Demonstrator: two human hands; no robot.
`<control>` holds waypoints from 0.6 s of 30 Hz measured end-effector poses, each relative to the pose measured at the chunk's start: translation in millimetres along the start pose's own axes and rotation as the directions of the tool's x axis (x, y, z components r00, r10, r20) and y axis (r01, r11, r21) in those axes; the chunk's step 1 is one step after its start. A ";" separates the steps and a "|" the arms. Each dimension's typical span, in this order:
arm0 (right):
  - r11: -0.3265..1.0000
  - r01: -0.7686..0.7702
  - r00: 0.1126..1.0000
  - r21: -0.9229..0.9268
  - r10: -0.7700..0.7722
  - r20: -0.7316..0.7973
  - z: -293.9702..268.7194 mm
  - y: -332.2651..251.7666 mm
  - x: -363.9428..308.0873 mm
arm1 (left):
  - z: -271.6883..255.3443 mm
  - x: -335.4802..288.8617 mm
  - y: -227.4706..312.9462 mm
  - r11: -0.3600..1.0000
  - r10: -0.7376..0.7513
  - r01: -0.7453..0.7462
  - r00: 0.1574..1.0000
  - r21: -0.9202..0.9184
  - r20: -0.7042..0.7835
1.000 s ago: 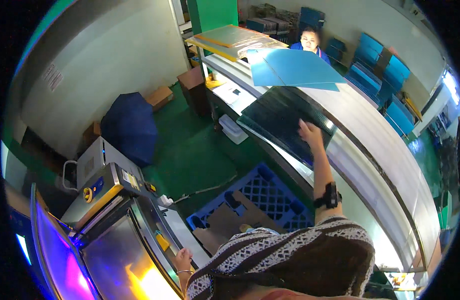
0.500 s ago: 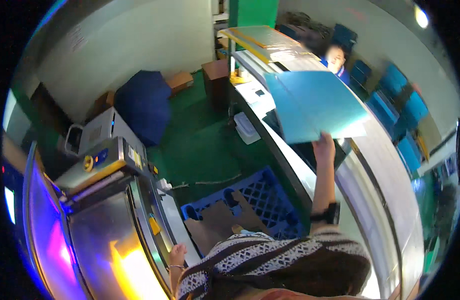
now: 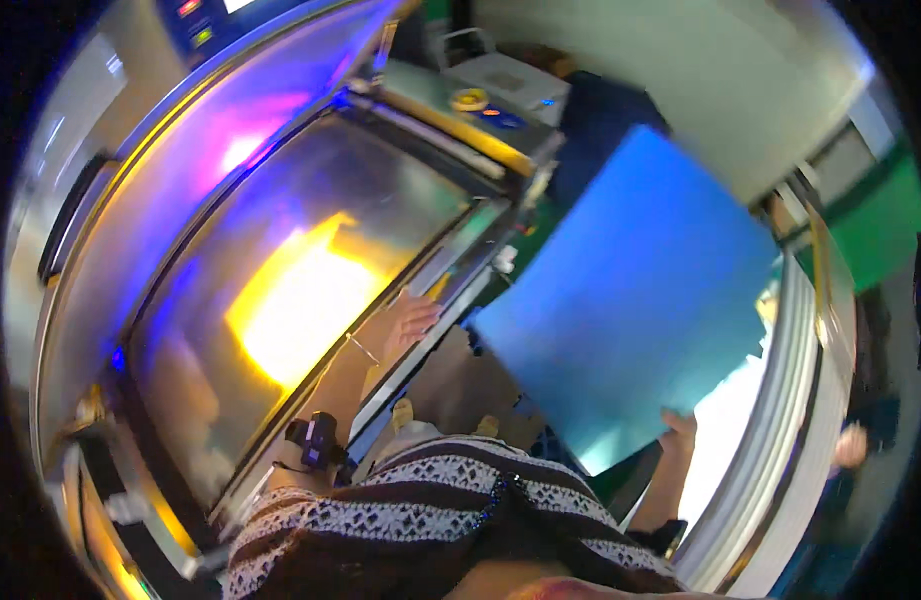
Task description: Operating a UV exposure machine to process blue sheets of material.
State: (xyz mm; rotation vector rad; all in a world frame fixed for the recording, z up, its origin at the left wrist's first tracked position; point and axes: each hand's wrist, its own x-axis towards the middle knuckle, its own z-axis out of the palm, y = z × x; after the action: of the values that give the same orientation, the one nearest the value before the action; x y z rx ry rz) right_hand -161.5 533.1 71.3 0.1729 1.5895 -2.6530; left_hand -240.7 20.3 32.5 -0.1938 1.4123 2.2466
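Observation:
A large, flat, rectangular blue sheet point(image 3: 640, 300) is held up to the right of the machine, lightly bowed. My right hand point(image 3: 678, 428) grips its lower edge near the right corner, thumb on the near face and fingers behind it. To the left, my left hand point(image 3: 412, 318) is held with its fingers loosely stretched over the front rim of the machine, nothing in it. That machine has a wide glass-like bed point(image 3: 400, 190) reflecting bright yellow light. Its hinged lid point(image 3: 195, 190) stands raised, glowing purple and blue.
Behind the machine's far end are a yellow tape roll point(image 3: 469, 99), a grey-white device point(image 3: 505, 75) and a dark blue umbrella-like shape point(image 3: 605, 115). A long white counter point(image 3: 795, 390) curves along my right. Another person's hand point(image 3: 851, 445) shows beyond it.
My view has turned left toward the machine. The blue sheet has come off the counter area and now hangs between counter and machine in my right hand. My left hand has reached forward.

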 end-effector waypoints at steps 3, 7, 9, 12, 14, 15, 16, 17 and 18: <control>0.963 -0.235 0.875 -0.132 0.269 0.403 31.3 60.9 95.7 | -15.7 -69.4 -1.1 0.999 -0.030 0.027 0.995 0.027 0.091; 0.807 -0.569 0.597 -0.155 0.536 0.597 150.1 164.9 159.0 | -51.4 -164.2 -18.8 0.989 -0.042 0.015 0.982 -0.146 -0.186; 0.762 -0.628 0.555 -0.158 0.581 0.596 216.6 217.3 162.3 | -60.2 -208.5 -24.1 0.963 0.215 -0.259 0.904 -0.074 -0.369; 0.651 -0.732 0.451 -0.204 0.686 0.572 277.9 269.8 162.9 | -72.2 -246.9 -20.5 0.981 0.176 -0.189 0.809 0.035 -0.560; 0.575 -0.780 0.365 -0.248 0.739 0.566 308.6 305.5 161.0 | -83.1 -261.4 -13.2 0.956 0.244 -0.293 0.776 0.010 -0.582; 0.548 -0.787 0.295 -0.283 0.737 0.608 325.7 321.9 160.7 | -90.0 -268.8 -9.3 0.908 0.340 -0.419 0.752 -0.012 -0.566; 0.517 -0.789 0.262 -0.332 0.771 0.581 334.2 335.1 169.7 | -97.7 -266.5 -7.1 0.918 0.306 -0.395 0.766 -0.039 -0.565; 0.525 -0.792 0.223 -0.312 0.724 0.652 344.5 346.0 170.3 | -105.0 -275.2 -5.4 0.918 0.303 -0.395 0.749 -0.031 -0.590; 0.562 -0.768 0.254 -0.306 0.707 0.661 352.8 356.0 173.8 | -113.1 -282.4 -4.9 0.908 0.312 -0.419 0.712 -0.023 -0.629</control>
State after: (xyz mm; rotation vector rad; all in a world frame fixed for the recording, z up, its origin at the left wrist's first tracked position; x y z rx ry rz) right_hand -326.0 57.4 -96.2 -0.1236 0.7772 -1.6323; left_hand -5.6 -167.1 78.8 -0.8417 1.6944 2.7932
